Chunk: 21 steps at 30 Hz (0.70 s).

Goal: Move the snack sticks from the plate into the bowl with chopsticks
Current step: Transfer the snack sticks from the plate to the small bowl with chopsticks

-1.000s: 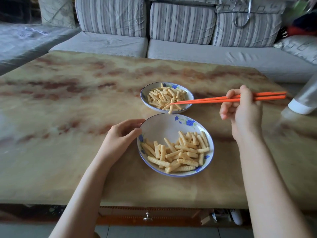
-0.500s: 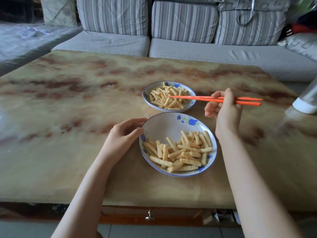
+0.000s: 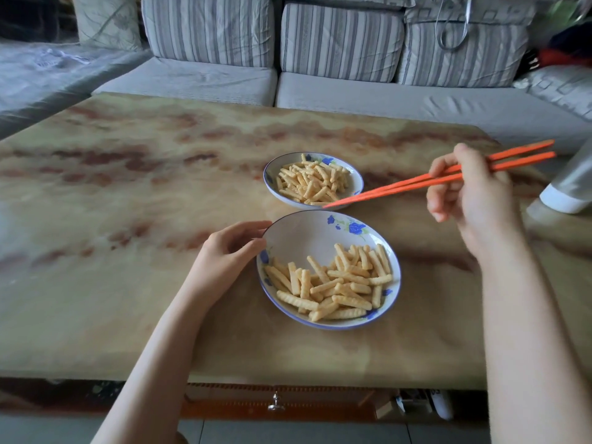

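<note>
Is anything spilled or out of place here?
Nothing stands out. All snack sticks lie in the plate or the bowl, none on the table. The left hand holds the plate's rim; the right hand grips the chopsticks.

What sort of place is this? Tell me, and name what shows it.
Most likely a home living room: a grey sofa with striped cushions runs behind a marble-patterned table, and snack sticks sit in a plate and bowl on it.
</note>
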Tool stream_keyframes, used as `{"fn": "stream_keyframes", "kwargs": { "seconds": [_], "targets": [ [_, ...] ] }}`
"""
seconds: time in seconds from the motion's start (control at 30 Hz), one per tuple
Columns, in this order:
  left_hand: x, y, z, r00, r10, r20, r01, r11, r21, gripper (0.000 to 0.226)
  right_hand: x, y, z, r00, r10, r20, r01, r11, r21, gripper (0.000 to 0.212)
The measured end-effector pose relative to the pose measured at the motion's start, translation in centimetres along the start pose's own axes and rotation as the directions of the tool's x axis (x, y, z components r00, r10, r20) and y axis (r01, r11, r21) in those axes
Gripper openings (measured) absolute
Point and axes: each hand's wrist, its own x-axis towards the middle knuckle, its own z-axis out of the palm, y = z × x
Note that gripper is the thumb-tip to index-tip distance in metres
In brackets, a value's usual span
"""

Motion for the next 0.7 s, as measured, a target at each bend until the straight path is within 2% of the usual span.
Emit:
{"fn": "stream_keyframes", "kwargs": {
  "seconds": [0.13,0.4,0.7],
  "targets": [
    [0.0,0.0,0.0,1.0,0.001,-0.003,-0.001,1.0,0.012,0.039,-0.6,-1.2,-1.8,0.996,0.035,0.077,-0.029,0.996,-0.084,0.041],
    [0.0,0.1,0.1,1.0,-0.004,-0.005,0.004,1.0,0.009,0.04,-1.0,-1.4,-2.9,0.984,0.123,0.126,-0.113,0.99,-0.087,0.042],
    [-0.1,0.2,0.1,1.0,-0.003,0.0,0.003,1.0,0.005,0.04,-1.1,-0.9,-2.8,0.982,0.135,0.13,-0.125,0.989,-0.084,0.041]
  ]
}}
